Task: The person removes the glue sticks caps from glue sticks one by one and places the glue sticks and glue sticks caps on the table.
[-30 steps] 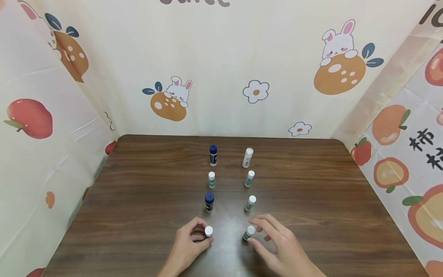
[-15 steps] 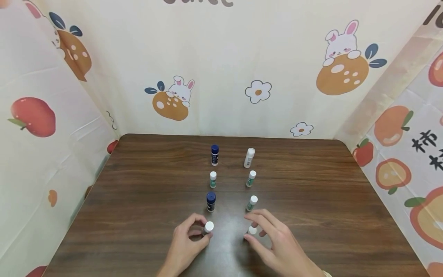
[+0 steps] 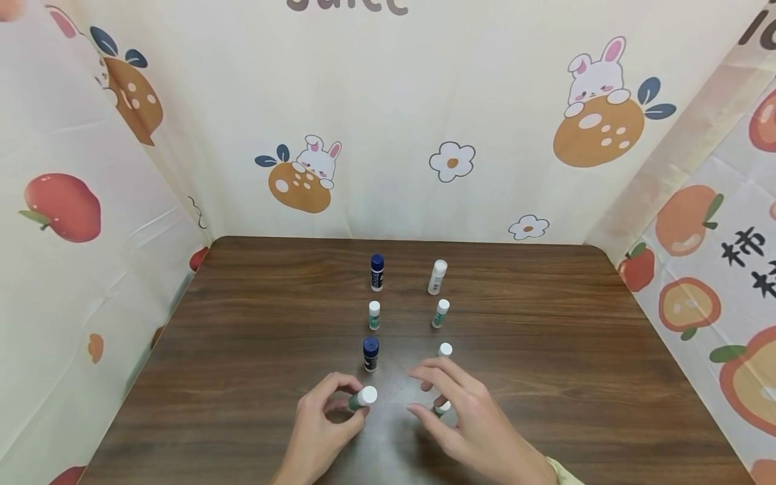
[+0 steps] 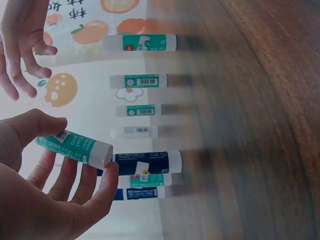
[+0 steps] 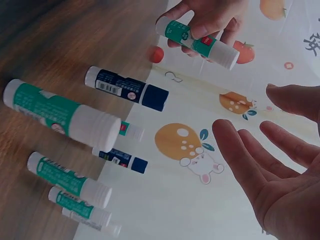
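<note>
My left hand [image 3: 324, 421] pinches a green glue stick [image 4: 75, 149] with a white cap between thumb and fingers. The stick leans, held up off the table, its cap end toward the right in the head view. My right hand [image 3: 467, 417] has its fingers spread with nothing between them, its thumb and fingertips pointing at the left hand. Beneath it, partly hidden, stands another green glue stick [image 3: 442, 408]; in the right wrist view this upright stick [image 5: 50, 110] stands apart from the fingers.
On the wooden table [image 3: 242, 337], two columns of upright glue sticks run back. The left has a thick navy one [image 3: 370, 353], a green one [image 3: 374, 315] and a navy one [image 3: 377, 273]. The right has green ones [image 3: 440, 314] and a white one [image 3: 437, 277]. Printed curtains [image 3: 388, 101] enclose the table.
My left hand has lifted its glue stick and tipped it over from upright. My right hand has moved left and away from the nearest right-hand glue stick, its fingers spread wider.
</note>
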The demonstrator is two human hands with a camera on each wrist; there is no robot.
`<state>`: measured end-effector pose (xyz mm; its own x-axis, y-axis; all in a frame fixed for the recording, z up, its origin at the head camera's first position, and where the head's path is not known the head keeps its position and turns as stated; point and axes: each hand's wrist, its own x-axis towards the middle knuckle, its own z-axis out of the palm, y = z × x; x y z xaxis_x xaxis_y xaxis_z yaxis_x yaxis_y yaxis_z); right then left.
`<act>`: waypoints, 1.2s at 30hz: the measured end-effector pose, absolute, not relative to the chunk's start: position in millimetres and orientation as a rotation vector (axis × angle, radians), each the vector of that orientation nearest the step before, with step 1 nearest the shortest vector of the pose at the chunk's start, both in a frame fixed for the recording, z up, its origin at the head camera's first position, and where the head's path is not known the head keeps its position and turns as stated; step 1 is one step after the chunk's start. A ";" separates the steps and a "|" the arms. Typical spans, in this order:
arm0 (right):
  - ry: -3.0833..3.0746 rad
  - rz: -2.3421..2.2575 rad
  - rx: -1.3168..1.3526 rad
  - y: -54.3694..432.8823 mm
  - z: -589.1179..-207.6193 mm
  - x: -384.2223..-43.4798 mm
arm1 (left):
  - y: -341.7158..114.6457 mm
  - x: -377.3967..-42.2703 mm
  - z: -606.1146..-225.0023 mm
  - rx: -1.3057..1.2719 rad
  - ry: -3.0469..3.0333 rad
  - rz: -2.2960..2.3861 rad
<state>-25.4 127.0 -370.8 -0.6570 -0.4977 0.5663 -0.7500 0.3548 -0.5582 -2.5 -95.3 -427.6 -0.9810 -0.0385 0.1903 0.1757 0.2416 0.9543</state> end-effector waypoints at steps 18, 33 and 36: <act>-2.304 1.249 1.222 105.9 -363.4 -30.0 | -93.3 4.4 -411.9 -0.247 -2.314 -1.597; -2.210 1.295 1.377 93.5 -365.6 -32.0 | -90.8 3.2 -403.7 -0.434 -2.203 -1.362; -2.199 1.313 1.385 91.9 -366.1 -32.2 | -92.0 3.4 -402.2 -0.457 -2.202 -1.357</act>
<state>-32.2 91.9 -366.1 -0.5271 -0.6065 0.5953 -0.8118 0.1523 -0.5636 3.4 -92.0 -402.2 -0.8134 0.0180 0.5814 0.5275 0.4443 0.7241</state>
